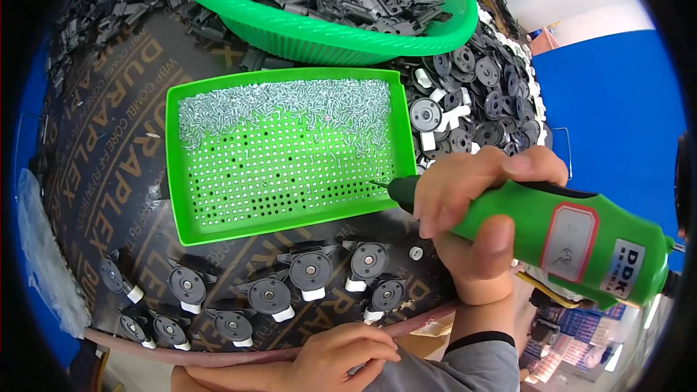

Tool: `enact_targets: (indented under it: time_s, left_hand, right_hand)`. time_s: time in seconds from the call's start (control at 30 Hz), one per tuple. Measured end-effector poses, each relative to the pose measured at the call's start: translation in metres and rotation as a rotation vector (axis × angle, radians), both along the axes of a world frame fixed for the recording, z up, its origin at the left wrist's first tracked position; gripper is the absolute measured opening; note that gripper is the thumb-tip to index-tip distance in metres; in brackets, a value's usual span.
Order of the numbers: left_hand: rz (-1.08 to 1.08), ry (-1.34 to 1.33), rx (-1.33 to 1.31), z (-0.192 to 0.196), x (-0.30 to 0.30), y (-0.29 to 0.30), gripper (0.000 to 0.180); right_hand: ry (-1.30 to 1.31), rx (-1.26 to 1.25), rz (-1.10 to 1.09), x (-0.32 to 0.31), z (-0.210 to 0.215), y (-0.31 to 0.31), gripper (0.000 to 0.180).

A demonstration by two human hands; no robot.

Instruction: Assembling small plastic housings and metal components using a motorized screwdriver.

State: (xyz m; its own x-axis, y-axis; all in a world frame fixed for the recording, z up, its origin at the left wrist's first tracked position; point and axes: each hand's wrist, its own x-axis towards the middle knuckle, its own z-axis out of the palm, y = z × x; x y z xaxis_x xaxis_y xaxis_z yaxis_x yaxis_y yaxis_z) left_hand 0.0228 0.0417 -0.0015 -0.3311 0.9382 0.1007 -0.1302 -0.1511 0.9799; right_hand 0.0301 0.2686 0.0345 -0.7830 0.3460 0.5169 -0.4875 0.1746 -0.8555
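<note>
My right hand (pixel 465 196) is wrapped round a green electric screwdriver (pixel 526 225), held nearly level. Its thin bit points left, over the right end of a shallow green tray (pixel 173 181). Small silver screws (pixel 283 101) lie heaped along the tray's far side, and many others stand in the rows of holes nearer me. Whether a screw sits on the bit is too small to tell. At the table's front edge rests my left hand (pixel 341 356), its fingers loosely extended and holding nothing. Several round black parts with white tabs (pixel 311 270) are spread between the tray and that edge.
Beyond the tray stands a green plastic basket (pixel 312 29) full of black parts. Black discs and white pieces (pixel 494 94) are piled at its right. More black parts (pixel 109 14) lie far left. A small white ring (pixel 416 252) sits near my right wrist. Clear plastic (pixel 54 254) covers the left edge.
</note>
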Motion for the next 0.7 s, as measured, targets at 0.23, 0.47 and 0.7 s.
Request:
enact_targets:
  time_s: [0.23,0.47,0.7]
  left_hand:
    - [0.039,0.006,-0.011,0.000,-0.001,0.003,0.017]
    - [0.030,0.026,-0.034,0.002,0.001,-0.001,0.016]
    - [0.076,0.202,-0.027,0.006,0.003,-0.004,0.026]
  right_hand:
    - [-0.135,0.030,-0.181,-0.003,0.007,-0.015,0.046]
    - [-0.116,0.023,-0.167,-0.004,0.008,-0.015,0.043]
    - [0.009,0.142,-0.147,-0.001,0.036,-0.017,0.057]
